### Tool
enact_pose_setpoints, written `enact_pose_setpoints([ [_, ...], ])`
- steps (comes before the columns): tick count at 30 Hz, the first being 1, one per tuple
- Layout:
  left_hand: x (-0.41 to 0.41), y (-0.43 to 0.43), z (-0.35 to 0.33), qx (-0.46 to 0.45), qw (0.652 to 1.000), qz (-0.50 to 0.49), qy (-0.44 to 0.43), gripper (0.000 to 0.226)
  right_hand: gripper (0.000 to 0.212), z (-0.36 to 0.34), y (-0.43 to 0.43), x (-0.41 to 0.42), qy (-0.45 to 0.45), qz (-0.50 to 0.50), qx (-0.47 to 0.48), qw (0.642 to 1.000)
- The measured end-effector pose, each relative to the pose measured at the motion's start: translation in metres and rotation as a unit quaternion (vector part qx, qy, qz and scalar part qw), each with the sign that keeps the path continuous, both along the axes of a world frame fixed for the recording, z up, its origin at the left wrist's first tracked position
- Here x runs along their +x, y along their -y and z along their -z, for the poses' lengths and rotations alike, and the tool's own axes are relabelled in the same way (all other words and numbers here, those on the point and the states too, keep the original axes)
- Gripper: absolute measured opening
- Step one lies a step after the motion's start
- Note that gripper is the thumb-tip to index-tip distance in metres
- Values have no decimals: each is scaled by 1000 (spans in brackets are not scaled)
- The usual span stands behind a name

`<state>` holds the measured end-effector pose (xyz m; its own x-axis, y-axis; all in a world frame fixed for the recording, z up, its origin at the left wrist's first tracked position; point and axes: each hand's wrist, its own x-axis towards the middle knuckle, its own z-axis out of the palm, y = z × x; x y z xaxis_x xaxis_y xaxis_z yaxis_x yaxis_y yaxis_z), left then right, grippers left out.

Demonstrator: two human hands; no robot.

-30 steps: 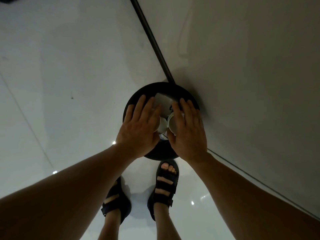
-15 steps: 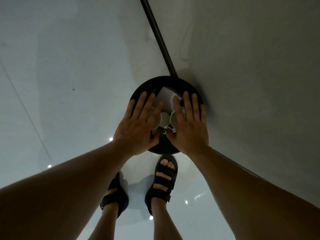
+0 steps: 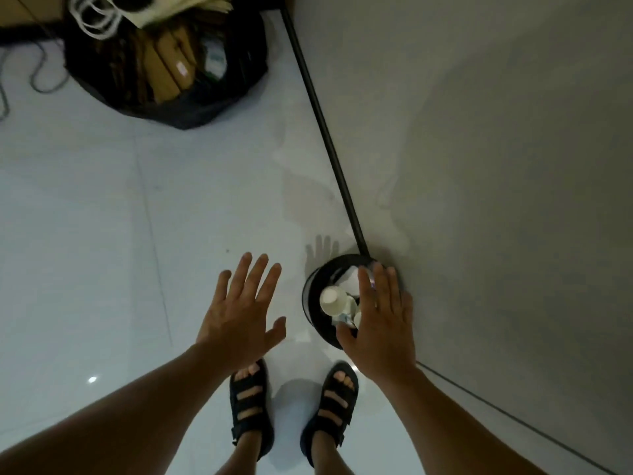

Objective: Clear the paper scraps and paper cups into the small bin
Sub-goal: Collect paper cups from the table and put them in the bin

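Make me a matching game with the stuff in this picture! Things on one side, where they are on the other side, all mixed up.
Things:
1. cup
2. left hand
3. right hand
4. black bag

Places:
A. spread open over the floor
B. top left, holding cardboard
C. inside the bin
D. flat over the bin

Pairs: 1-C, 2-A, 3-D, 4-B.
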<state>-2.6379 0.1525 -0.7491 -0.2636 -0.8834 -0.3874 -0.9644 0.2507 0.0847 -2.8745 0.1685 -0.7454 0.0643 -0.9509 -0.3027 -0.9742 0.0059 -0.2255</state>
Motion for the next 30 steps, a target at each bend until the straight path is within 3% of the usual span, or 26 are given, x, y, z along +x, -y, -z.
enact_pose_setpoints([
  [8,64,-61,-162,31,985,-170,3,83,95,-158,-10,96,16,-64,5,998],
  [16,99,-126,-296,-45,952,-302,15,83,90,-291,-23,165,-3,-226,-55,973],
  [25,97,-235,-373,-109,862,-494,42,84,86,-351,-64,178,29,-359,-62,931],
  [30,82,-314,-397,-126,800,-583,67,83,86,-374,-106,203,37,-452,-70,888],
])
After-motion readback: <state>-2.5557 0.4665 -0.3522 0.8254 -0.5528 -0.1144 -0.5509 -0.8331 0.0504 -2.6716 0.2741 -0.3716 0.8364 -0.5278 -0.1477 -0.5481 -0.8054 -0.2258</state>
